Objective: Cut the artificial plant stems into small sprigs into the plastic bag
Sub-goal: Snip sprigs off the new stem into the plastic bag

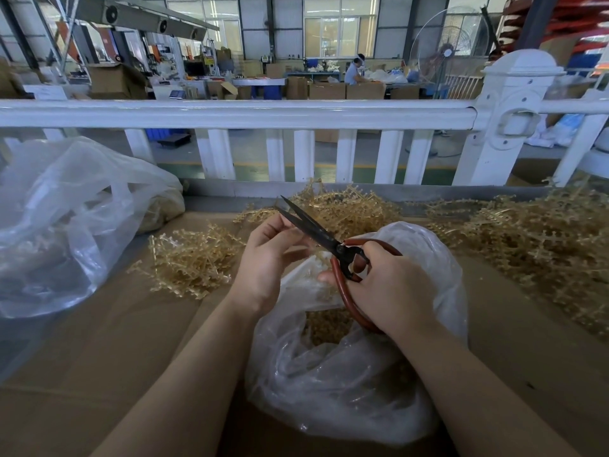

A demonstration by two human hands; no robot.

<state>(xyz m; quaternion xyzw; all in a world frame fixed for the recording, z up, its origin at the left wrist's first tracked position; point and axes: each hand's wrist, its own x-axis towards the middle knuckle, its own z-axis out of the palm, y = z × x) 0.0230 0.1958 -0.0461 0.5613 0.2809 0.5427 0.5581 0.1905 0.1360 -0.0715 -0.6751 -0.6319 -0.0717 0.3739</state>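
We work over a desk (108, 341) covered in brown cardboard, its far edge closed off by a white railing (237, 113). Bare cardboard lies open along the near edge to the left of our arms; the far side is crowded. Heaps of tan plant stems (191, 262) spread along the far edge, the largest pile toward the far right corner, and a big clear bag (56, 225) slumps at the left edge. The plastic bag (333, 384) sits near the middle of the near edge, its mouth open and small cut sprigs (326, 324) showing inside. Above that mouth our right hand (392, 288) grips the scissors (316, 230), fingers curled through the red-brown handle loops, the dark blades parted a little and pointing toward the far edge. Our left hand (267, 255) curls its fingers (280, 229) just beside the blades in a pinch; what they pinch we cannot tell.
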